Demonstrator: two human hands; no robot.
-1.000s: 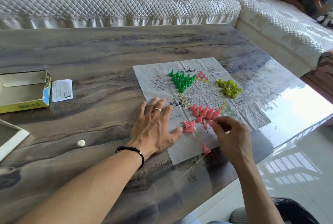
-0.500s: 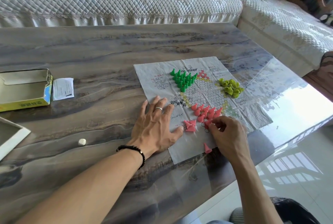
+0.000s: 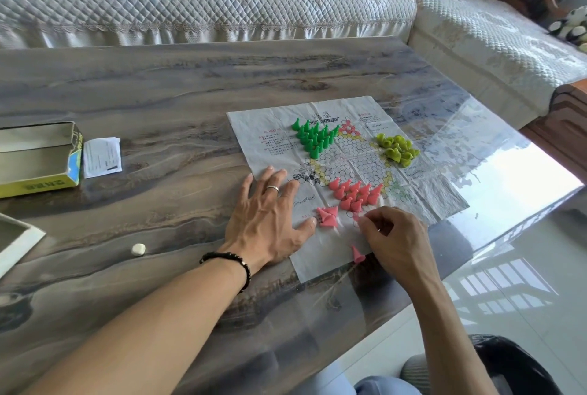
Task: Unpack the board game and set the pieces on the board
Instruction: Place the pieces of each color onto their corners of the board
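Right hand [image 3: 392, 235]: at 5 o'clock on the paper board, fingers curled, fingertips pinching a pink piece that is mostly hidden, low over the sheet just below the standing pink group.
Left hand [image 3: 268, 220]: flat and spread wide, palm down, pressing the board's 7 o'clock edge; fingers reach onto the sheet, heel on the table; a ring on one finger, a dark bead bracelet at the wrist.
Loose pink pieces [image 3: 327, 216]: a few lie tipped over between the two hands, touching the left thumb tip.
Single pink piece [image 3: 357, 254]: on its side at the board's 6 o'clock edge, just beside the right hand.
Standing pink pieces [image 3: 354, 193]: upright, clustered at 5 o'clock of the hexagon grid.
Green pieces [image 3: 314, 137]: upright, packed in a triangle at 11 o'clock.
Yellow-green pieces [image 3: 397, 148]: a heap at 2 o'clock, several tipped.
Paper board [image 3: 260, 127]: creased, flat on the marbled table [image 3: 158, 83].
Open box [image 3: 38, 158]: well apart at 9 o'clock, a white slip [image 3: 101, 156] just beside it.
White die [image 3: 138, 249]: on the table, at 8 o'clock of the left hand.
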